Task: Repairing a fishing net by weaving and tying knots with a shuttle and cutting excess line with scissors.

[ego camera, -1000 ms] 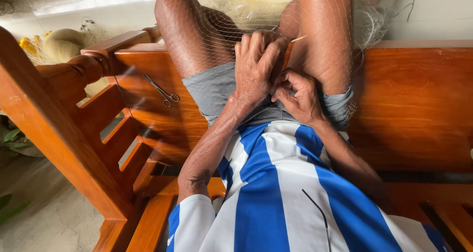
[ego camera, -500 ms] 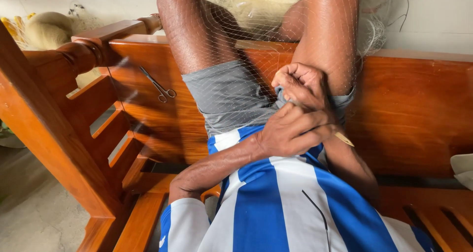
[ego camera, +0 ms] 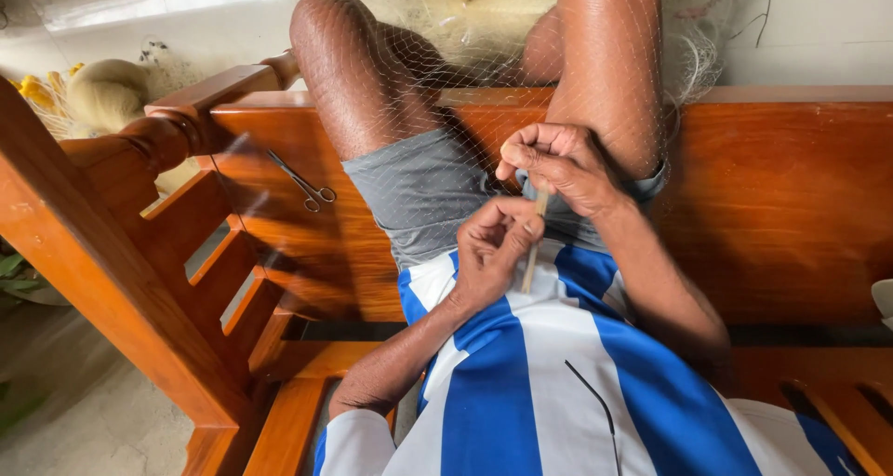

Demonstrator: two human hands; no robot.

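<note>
A thin, pale wooden netting needle (ego camera: 532, 243) is held upright over the lap, between the two hands. The left hand (ego camera: 493, 253) is closed around its lower part, with the fingers curled tight. The right hand (ego camera: 558, 164), just above, has its fingers pinched narrow at the top end of the needle, where a strand of the net seems to be gripped; the strand itself is too fine to be seen clearly.

A fine, pale fishing net (ego camera: 437, 85) is spread over both knees and the grey shorts (ego camera: 419, 192), and it is heaped at the far side between the legs. The person is seated on a wooden bench (ego camera: 791, 187). Small scissors (ego camera: 305, 184) lie on the seat to the left, apart from the hands.

It is judged that the mesh could be caught on a finger or a knee, because it lies so loosely over everything. A knot could also be pulled crooked if the pinch is loosened too soon.
</note>
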